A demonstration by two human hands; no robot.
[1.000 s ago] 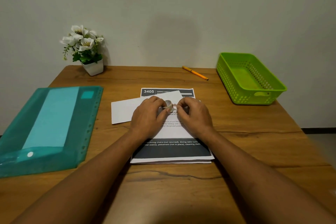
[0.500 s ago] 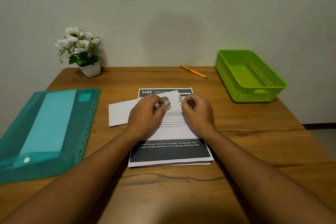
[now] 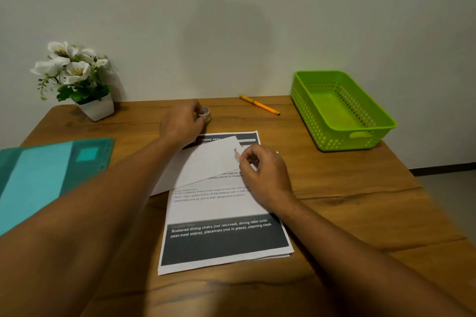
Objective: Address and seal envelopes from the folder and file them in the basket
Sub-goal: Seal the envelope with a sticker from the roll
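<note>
A white envelope [image 3: 206, 162] lies slanted across the top of a printed sheet [image 3: 221, 234] in the middle of the table. My left hand [image 3: 181, 123] is stretched toward the back of the table, fingers closed on a small roll of clear tape [image 3: 205, 112] that rests on or just above the wood. My right hand [image 3: 265, 175] hovers at the envelope's right end, pinching a short strip of tape [image 3: 236, 154] between thumb and forefinger. The green basket [image 3: 371, 121] stands at the back right with nothing in it. The teal folder [image 3: 49, 175] lies at the left edge.
An orange pen [image 3: 258, 105] lies near the wall between the tape roll and the basket. A white pot of white flowers [image 3: 77, 80] stands at the back left corner. The wall runs right behind the table.
My hands have parted: the left carried the tape roll away from the envelope toward the table's back, while the right stayed at the envelope holding a torn strip. The view tilted slightly.
</note>
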